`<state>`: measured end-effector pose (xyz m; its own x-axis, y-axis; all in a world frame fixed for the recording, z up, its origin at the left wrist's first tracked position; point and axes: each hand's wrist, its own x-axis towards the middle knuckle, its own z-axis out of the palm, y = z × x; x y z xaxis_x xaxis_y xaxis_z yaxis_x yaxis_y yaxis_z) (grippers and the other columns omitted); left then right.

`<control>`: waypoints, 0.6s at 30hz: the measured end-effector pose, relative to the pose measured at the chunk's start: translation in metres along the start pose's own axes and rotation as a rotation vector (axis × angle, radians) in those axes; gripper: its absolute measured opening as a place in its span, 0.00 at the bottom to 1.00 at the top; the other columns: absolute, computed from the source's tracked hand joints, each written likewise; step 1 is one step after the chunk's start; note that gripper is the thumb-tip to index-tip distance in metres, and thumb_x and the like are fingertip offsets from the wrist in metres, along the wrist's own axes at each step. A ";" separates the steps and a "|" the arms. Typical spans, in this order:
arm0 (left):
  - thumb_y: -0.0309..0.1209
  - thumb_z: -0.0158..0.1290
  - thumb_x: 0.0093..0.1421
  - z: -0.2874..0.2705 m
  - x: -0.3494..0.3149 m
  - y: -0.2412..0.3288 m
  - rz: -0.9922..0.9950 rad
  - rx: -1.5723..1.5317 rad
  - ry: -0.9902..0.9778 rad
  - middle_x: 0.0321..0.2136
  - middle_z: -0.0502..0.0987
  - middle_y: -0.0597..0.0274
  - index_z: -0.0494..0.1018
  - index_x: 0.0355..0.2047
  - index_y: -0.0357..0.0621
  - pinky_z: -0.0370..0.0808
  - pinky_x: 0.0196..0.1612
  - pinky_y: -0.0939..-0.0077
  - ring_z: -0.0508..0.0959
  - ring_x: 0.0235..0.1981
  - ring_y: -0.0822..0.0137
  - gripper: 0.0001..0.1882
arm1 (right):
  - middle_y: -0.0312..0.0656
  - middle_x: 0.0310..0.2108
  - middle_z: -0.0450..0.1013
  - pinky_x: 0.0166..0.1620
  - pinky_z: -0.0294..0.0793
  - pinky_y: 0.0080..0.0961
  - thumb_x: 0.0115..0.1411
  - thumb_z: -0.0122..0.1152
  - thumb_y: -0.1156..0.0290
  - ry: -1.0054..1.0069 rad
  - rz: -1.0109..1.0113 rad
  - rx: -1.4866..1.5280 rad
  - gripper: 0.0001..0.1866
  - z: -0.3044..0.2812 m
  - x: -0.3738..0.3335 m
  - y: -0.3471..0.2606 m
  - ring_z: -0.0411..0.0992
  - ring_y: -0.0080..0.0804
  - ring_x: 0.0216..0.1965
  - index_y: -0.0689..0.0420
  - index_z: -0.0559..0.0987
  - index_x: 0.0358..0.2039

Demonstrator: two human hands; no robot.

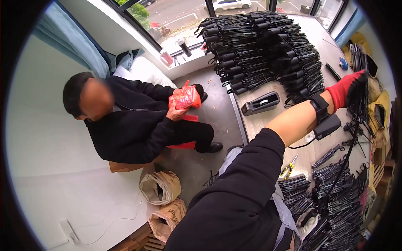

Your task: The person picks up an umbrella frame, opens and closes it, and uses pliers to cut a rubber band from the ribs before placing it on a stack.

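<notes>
My left arm stretches across to the far right, where my left hand [347,88], in a red glove with a dark front, reaches a bunch of black folded umbrella frames [359,109]. The fingers blend into the dark frames, so their grip is unclear. A black band with a small box hangs at that wrist. Low on the right, beside my apron, a white glove-like shape [310,229] surrounds a dark rounded piece; whether my right hand is inside cannot be made out. Piles of umbrella frames [335,201] lie next to it.
A large stack of umbrella frames [259,50] covers the table's far end. Nearer are a tape dispenser [260,103] and yellow-handled pliers [289,167]. On the left sits another person [125,121] holding a red plastic bag [184,98]. Open sacks [160,187] stand on the floor.
</notes>
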<state>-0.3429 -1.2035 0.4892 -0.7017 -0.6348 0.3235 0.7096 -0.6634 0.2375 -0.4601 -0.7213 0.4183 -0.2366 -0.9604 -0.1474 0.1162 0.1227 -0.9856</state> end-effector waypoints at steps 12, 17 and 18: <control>0.57 0.54 0.57 0.036 -0.020 0.007 0.261 0.237 0.318 0.30 0.74 0.57 0.70 0.41 0.47 0.76 0.32 0.57 0.77 0.27 0.55 0.26 | 0.32 0.13 0.59 0.11 0.49 0.12 0.69 0.39 0.47 0.168 -0.044 0.028 0.28 0.037 0.017 -0.010 0.51 0.15 0.08 0.65 0.70 0.41; 0.54 0.54 0.57 0.023 -0.020 0.022 0.121 0.036 0.185 0.27 0.75 0.57 0.66 0.45 0.48 0.76 0.26 0.56 0.76 0.22 0.55 0.26 | 0.31 0.12 0.58 0.11 0.48 0.12 0.70 0.35 0.47 0.147 0.015 0.126 0.29 0.038 0.024 -0.006 0.51 0.14 0.08 0.65 0.71 0.40; 0.53 0.55 0.57 0.025 -0.020 0.022 0.190 -0.001 0.174 0.26 0.74 0.57 0.65 0.45 0.47 0.76 0.26 0.57 0.76 0.21 0.56 0.26 | 0.31 0.12 0.58 0.11 0.48 0.12 0.70 0.34 0.48 0.165 0.009 0.059 0.29 0.038 0.027 -0.008 0.50 0.14 0.09 0.65 0.71 0.41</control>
<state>-0.3116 -1.1953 0.5109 -0.5566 -0.8064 0.1998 0.8295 -0.5263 0.1869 -0.4309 -0.7578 0.4255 -0.3899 -0.9045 -0.1729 0.1744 0.1119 -0.9783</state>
